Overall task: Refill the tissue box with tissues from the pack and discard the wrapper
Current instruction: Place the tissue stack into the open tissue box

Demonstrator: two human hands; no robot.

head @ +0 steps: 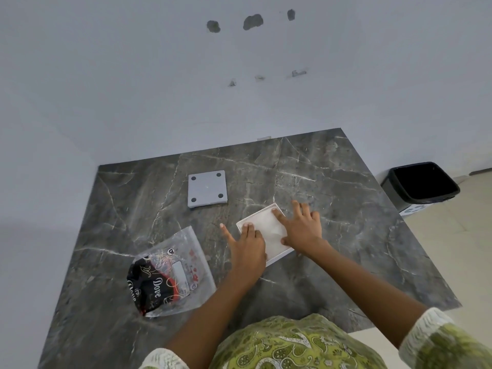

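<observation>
A white square tissue box (257,217) lies open-side up on the dark marble table (346,209), filled with white tissues (269,230). My left hand (246,245) rests flat on the box's near-left part, fingers spread. My right hand (302,226) presses flat on its right side, fingers apart. The box's grey base panel (207,188), with dark round feet at its corners, lies separately farther back. The clear plastic wrapper (173,272), with black and red print, lies crumpled at the left near the front.
A black waste bin (420,186) stands on the floor past the table's right edge. A pale wall runs behind the table and along its left side. My green patterned clothing fills the bottom of the view.
</observation>
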